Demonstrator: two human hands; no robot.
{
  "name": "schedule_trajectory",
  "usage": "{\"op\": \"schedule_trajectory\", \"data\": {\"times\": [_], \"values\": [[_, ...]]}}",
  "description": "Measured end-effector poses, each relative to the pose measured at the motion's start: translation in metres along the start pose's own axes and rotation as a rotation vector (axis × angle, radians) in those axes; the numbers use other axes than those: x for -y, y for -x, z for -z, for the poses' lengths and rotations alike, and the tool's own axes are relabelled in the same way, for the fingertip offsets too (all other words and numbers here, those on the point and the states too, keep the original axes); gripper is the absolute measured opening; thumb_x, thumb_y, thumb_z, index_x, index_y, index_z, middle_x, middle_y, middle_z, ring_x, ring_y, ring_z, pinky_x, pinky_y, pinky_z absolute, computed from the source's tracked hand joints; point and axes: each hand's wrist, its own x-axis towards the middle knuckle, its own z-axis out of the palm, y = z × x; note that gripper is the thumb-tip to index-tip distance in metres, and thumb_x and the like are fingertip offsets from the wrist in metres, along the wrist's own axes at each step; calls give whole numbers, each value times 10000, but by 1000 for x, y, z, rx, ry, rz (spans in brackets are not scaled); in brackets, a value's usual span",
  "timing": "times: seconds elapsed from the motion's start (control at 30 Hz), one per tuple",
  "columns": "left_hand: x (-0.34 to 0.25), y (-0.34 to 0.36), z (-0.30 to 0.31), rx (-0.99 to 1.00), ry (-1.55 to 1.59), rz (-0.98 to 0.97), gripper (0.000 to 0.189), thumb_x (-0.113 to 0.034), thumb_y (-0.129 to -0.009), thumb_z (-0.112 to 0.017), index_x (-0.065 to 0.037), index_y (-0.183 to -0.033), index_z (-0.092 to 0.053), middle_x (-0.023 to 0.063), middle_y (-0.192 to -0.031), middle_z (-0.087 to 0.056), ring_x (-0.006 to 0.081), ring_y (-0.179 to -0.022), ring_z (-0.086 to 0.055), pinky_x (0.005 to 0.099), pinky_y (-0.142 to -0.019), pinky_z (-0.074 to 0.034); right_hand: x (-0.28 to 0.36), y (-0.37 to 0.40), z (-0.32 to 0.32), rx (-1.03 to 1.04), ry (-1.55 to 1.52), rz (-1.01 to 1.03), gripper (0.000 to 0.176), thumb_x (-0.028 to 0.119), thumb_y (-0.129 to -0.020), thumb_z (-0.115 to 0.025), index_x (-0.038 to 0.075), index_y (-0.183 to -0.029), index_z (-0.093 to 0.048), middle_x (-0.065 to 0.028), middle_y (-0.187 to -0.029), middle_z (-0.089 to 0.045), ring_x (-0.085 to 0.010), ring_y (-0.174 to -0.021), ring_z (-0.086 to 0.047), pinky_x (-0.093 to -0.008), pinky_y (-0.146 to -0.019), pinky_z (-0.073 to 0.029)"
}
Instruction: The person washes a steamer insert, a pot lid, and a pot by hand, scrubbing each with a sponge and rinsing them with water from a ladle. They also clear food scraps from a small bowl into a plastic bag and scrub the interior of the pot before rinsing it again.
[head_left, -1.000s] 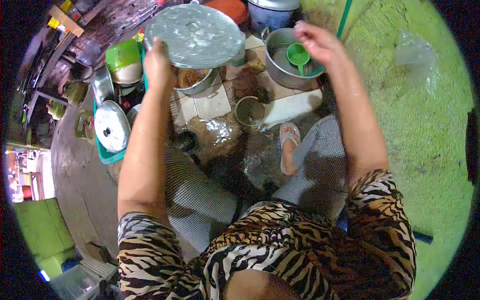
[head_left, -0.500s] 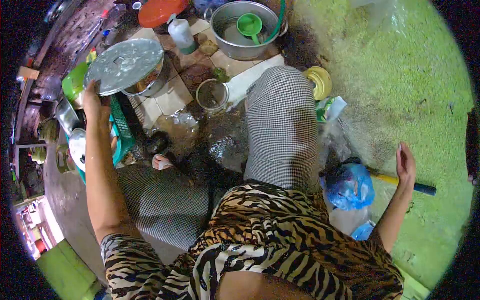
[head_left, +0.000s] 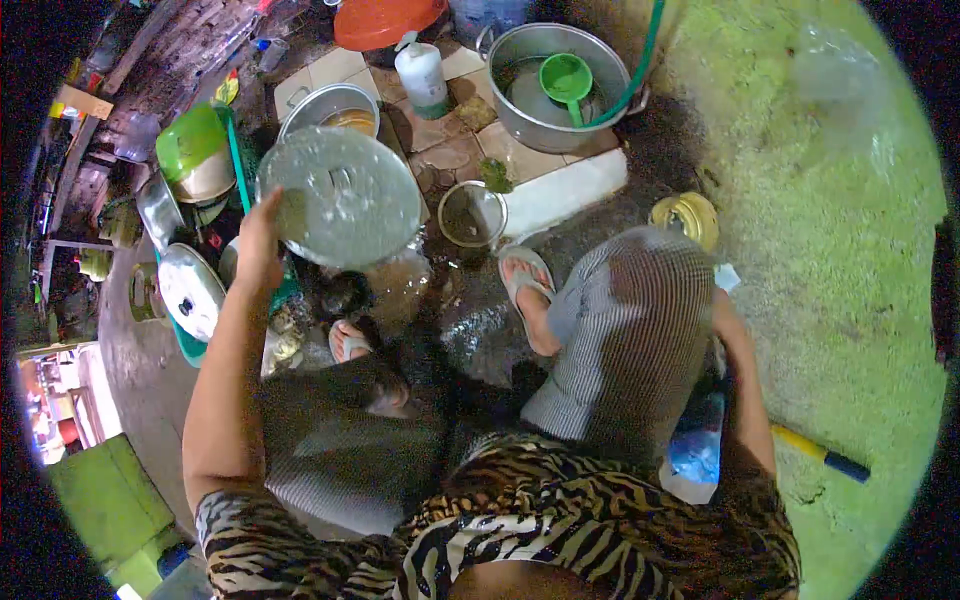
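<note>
My left hand [head_left: 262, 245] grips the left edge of a round metal pot lid [head_left: 345, 200], fingers behind it and thumb on its wet-looking face. Behind the lid, on the tiles, stands a metal pot [head_left: 335, 100] with something brownish-orange inside, partly hidden by the lid. My right hand [head_left: 722, 308] reaches down on the outer side of my raised knee. Its fingers are hidden there, so I cannot see what they touch. Close by that forearm lies a blue plastic bag [head_left: 697, 450].
A large metal basin [head_left: 510, 95] holds a green dipper [head_left: 566, 78], with a green hose beside it. Nearby are a white pump bottle [head_left: 421, 75], a small bowl [head_left: 473, 214], a yellow round object [head_left: 688, 220] and a teal basket [head_left: 190, 345] of dishes. A yellow-and-black handle [head_left: 820, 453] lies right.
My left hand has brought the lid away from the pot, nearer to me, so more of the pot shows. My right hand has gone from open in the air to beside my knee. The view has shifted.
</note>
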Motion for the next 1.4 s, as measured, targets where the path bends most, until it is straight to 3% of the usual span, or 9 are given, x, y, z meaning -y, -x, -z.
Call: {"op": "schedule_trajectory", "data": {"times": [0.07,0.13,0.23,0.43,0.73,0.93,1.1,1.27,1.4], "values": [[3,4,4,117,-67,-12,506,-399,-840,-541,18,-1126,-529,92,-1060,-564,209,-972,-501,332,-894,-352,-27,-75,-40,235,-926,-119,420,187,-880,-489,-9,-1247,-434,-137,-1242,-491,-199,-1116,-484,-307,-939,-397],[-18,28,0,-20,-524,13,490,-395,-840,-545,14,-1109,-533,88,-1022,-562,197,-944,-502,328,-859,-372,9,-157,-85,450,-542,311,325,146,-870,-475,4,-1162,-484,-127,-1140,-529,-202,-1040,-507,-328,-886,-419],[-16,31,-4,19,-115,154,475,-325,-846,-556,1,-1185,-492,90,-1052,-557,206,-979,-506,323,-878,-372,37,-305,-195,501,539,1038,194,126,-839,-466,19,-970,-562,-119,-944,-582,-268,-860,-556,-382,-755,-448],[-4,15,7,-111,-108,313,460,-304,-850,-554,19,-1173,-494,82,-1059,-567,191,-1003,-499,310,-901,-352,106,-381,-322,-119,176,359,288,250,-817,-560,19,-989,-541,-181,-976,-577,-327,-947,-547,-420,-866,-419],[36,1,29,-170,-5,461,391,-234,-861,-568,16,-1155,-506,84,-1086,-566,181,-989,-514,310,-890,-367,193,-453,-280,127,-232,245,522,143,-720,-618,64,-1215,-471,-233,-1263,-426,-372,-1199,-384,-430,-976,-346],[26,0,10,-153,46,524,447,-294,-864,-570,38,-1152,-483,100,-1070,-561,185,-995,-512,315,-909,-359,189,-566,-350,-430,244,502,490,264,-716,-649,43,-1135,-528,-211,-1085,-571,-355,-1017,-538,-408,-872,-425],[47,-1,17,-174,31,572,501,-363,-864,-558,29,-1166,-479,79,-1054,-567,173,-935,-527,312,-850,-394,196,-537,-348,31,-53,415,423,156,-736,-574,37,-1140,-529,-156,-1052,-601,-313,-1020,-560,-392,-899,-436],[44,-5,6,-41,6,603,475,-383,-870,-550,9,-1137,-520,66,-1032,-576,155,-940,-519,296,-846,-392,197,-478,-292,722,-1632,-237,429,200,-780,-598,70,-1180,-511,-72,-1092,-593,-189,-1024,-553,-379,-822,-471],[58,-26,-12,-24,-122,580,453,-388,-864,-565,6,-1087,-560,56,-949,-589,134,-844,-532,286,-778,-422,245,-444,-245,691,-1471,-34,453,246,-791,-626,97,-1200,-500,-61,-1118,-581,-188,-1013,-549,-397,-819,-474]]}}
